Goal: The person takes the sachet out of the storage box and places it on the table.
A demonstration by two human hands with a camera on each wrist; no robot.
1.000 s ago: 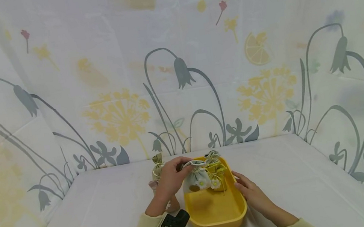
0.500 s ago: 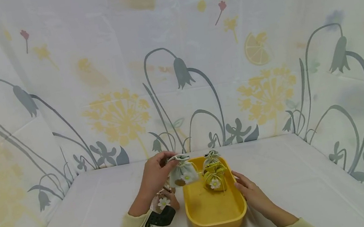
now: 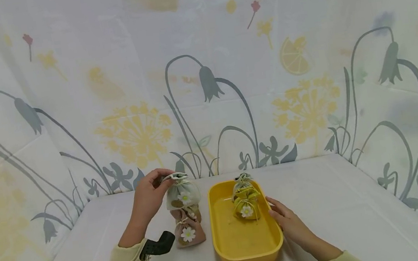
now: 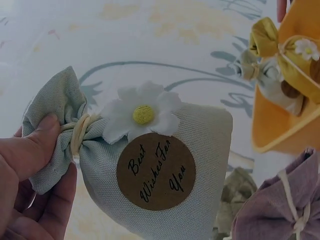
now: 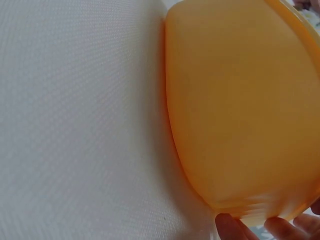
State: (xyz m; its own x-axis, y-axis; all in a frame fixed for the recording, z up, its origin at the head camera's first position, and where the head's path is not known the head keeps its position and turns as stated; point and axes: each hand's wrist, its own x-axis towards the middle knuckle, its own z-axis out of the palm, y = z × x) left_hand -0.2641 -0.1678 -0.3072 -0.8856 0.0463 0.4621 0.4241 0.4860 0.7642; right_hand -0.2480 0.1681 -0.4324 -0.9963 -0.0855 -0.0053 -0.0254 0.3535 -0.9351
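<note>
In the head view my left hand (image 3: pixel 148 201) pinches a pale blue-green drawstring pouch (image 3: pixel 183 194) by its gathered top. A white cloth daisy and a round brown "Best Wishes For You" sticker (image 4: pixel 156 171) show on its front in the left wrist view. Just below it in the head view stands a mauve-pink pouch (image 3: pixel 191 236) with a daisy, partly covering an olive pouch (image 4: pixel 236 196) behind. My right hand (image 3: pixel 290 224) rests on the right side of a yellow plastic tub (image 3: pixel 248 259), fingertips (image 5: pixel 227 226) against its outer wall.
Inside the tub's far end sit a yellow pouch (image 3: pixel 246 206) with a daisy and, behind it, another pale pouch (image 3: pixel 242 181). A white cloth (image 3: pixel 339 201) covers the table, and a flower-printed curtain (image 3: pixel 207 117) rises at the back and sides.
My left hand has carried the pale pouch leftward out of the tub, over to the pink and olive pouches. My right hand and the tub have stayed in place.
</note>
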